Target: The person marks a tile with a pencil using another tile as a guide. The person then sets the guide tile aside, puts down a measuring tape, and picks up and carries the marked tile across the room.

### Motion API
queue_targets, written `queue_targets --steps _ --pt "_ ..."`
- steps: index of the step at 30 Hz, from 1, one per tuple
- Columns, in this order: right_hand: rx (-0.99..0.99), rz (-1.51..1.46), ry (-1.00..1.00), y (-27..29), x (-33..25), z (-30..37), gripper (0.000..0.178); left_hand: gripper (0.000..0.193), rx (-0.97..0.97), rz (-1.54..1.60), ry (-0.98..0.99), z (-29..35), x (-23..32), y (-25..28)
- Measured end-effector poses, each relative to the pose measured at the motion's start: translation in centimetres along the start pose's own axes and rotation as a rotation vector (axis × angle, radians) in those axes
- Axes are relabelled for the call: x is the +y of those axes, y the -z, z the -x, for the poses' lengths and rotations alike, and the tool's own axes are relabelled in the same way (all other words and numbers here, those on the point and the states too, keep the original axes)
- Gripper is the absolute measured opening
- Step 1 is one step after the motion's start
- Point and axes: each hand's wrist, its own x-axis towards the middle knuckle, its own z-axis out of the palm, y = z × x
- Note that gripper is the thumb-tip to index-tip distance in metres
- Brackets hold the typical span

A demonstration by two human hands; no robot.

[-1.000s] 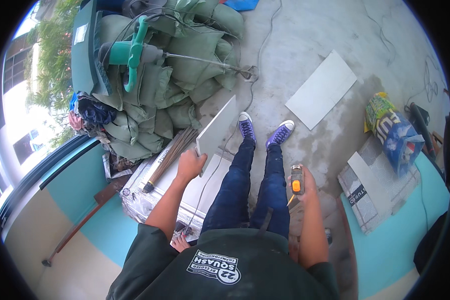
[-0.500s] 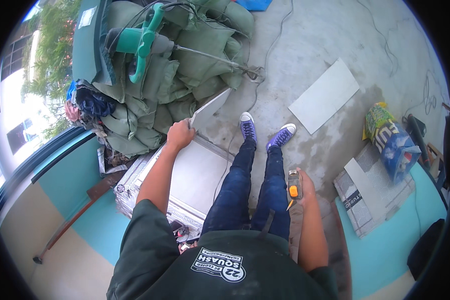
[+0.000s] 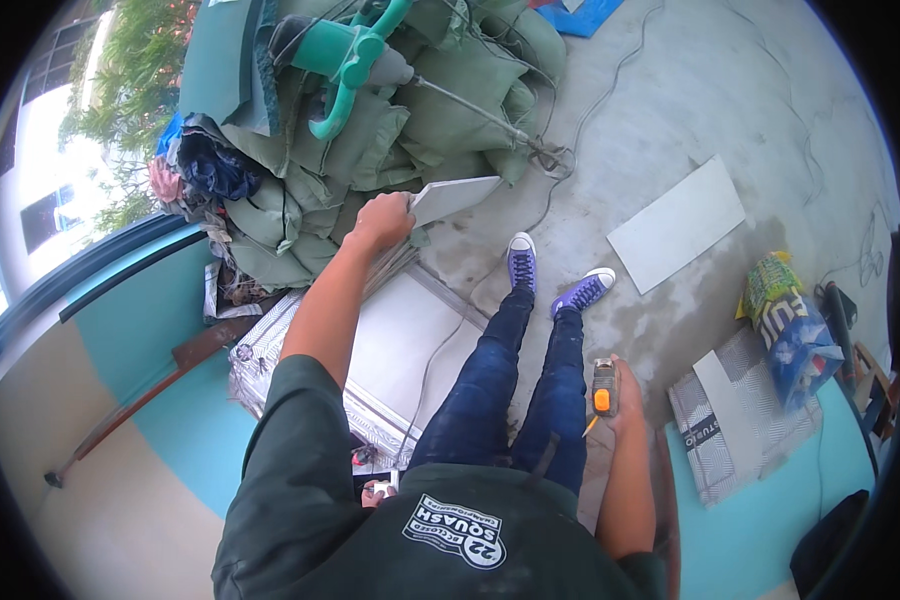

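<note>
Fingers of my left hand (image 3: 382, 220) are closed on the near edge of a pale tile (image 3: 457, 198). The tile is held up off the floor, beside the green sandbags (image 3: 345, 150), and is seen nearly edge-on. My right hand (image 3: 625, 392) is by my right thigh, wrapped round a grey tape measure (image 3: 604, 376) with an orange button. A yellow pencil (image 3: 592, 425) sticks out below the tape measure in the same hand. Under my left forearm lies a stack of large pale tiles (image 3: 400, 330), partly hidden by the arm.
A green power mixer (image 3: 355, 60) rests on the sandbags, its long shaft reaching toward a cable (image 3: 582, 120) on the floor. Another pale tile (image 3: 678, 222) lies flat ahead. At right are a blue-and-yellow bag (image 3: 788, 335) and patterned cartons (image 3: 760, 440) topped by a narrow tile strip.
My left hand has moved forward and right with the tile, which now lies at a flatter angle. My right hand still holds the tape measure and pencil. The whole view has shifted.
</note>
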Motion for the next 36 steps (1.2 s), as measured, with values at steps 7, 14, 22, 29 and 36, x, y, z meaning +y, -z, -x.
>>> queue_targets --steps 7,14,22,29,36 --pt "-0.025 0.026 -0.025 -1.3 0.2 -0.3 0.038 0.040 0.089 0.045 0.113 -2.8 -3.4 1.9" --pt "-0.015 0.051 -0.031 -2.3 0.1 -0.5 0.025 0.052 0.317 0.135 0.217 -6.3 -8.6 1.9" --pt "-0.011 0.056 -0.087 -4.1 -0.1 -0.3 0.026 0.054 0.729 0.201 0.147 -9.5 -12.2 -0.1" --pt "-0.020 0.097 -0.092 -5.7 -0.9 -0.4 0.033 0.054 0.638 0.123 0.311 -10.0 -12.1 0.8" --pt "-0.088 0.153 -0.025 -7.6 -2.0 -0.5 0.037 0.055 0.656 0.149 0.302 -10.1 -11.5 0.2"
